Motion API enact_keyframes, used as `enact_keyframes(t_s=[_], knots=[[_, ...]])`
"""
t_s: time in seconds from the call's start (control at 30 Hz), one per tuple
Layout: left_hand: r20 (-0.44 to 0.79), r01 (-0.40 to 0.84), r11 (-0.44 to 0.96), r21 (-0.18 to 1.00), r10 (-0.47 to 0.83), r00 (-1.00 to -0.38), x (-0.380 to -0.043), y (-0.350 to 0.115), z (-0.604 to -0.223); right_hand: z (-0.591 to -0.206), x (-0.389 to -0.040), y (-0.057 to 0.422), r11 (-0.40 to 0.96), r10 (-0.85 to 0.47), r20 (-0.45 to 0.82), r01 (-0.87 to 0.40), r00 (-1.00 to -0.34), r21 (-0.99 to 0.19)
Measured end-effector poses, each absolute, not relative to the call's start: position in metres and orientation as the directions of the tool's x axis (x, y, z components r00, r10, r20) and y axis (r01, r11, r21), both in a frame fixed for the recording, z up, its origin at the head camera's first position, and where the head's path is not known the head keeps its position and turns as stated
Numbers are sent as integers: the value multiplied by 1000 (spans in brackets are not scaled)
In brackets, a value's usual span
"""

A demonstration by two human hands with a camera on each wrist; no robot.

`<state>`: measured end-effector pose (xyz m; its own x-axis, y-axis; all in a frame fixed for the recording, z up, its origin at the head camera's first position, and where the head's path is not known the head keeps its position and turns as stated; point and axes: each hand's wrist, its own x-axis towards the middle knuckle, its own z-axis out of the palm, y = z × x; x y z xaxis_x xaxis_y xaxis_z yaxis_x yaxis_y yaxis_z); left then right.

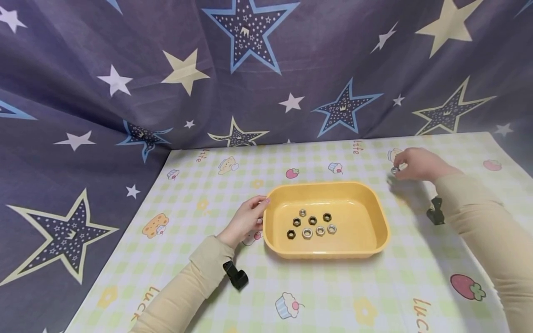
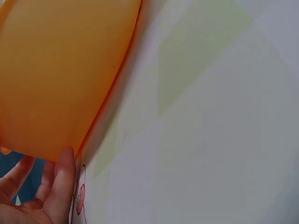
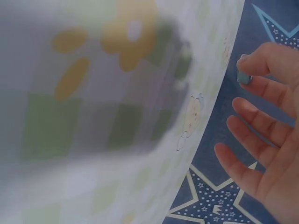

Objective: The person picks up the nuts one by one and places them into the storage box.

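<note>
A yellow tray [image 1: 329, 249] lies on the table with several loose hex nuts inside, some dark [image 1: 291, 234], others silver [image 1: 307, 233]. My left hand [image 1: 244, 217] holds the tray's left end, with a fingertip at the rim; in the left wrist view other fingers [image 2: 63, 191] lie against the outer wall. Beyond the tray's far right corner, my right hand [image 1: 422, 164] is raised above the cloth and pinches a silver nut [image 1: 395, 170] between thumb and index finger. The right wrist view shows this nut [image 3: 243, 77] too, with the remaining fingers spread loosely.
A green-and-white checked cloth [image 1: 233, 300] with printed cupcakes, bears and strawberries covers the table. Behind and at the left hangs a dark star-patterned curtain [image 1: 158, 106]. Black straps hang at both wrists, one by the left sleeve [image 1: 235, 275].
</note>
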<state>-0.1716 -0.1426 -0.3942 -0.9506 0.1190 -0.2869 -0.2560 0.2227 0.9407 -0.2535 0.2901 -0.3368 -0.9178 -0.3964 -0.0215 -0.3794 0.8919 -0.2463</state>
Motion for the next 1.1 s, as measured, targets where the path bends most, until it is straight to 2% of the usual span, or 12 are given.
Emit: enact_keyframes(t_s=[0.53, 0.9, 1.1], knots=[[-286, -254, 221, 942, 131, -949, -171, -144, -394, -324, -248, 271, 844, -494, 57, -494, -867, -209], [-283, -246, 235, 940, 138, -949, -153, -137, -363, -310, -241, 252, 823, -544, 40, -541, -838, -174], [-290, -255, 234, 938, 129, -948, -154, -136, -362, -302, -236, 241, 800, -576, 45, -574, -816, -176]])
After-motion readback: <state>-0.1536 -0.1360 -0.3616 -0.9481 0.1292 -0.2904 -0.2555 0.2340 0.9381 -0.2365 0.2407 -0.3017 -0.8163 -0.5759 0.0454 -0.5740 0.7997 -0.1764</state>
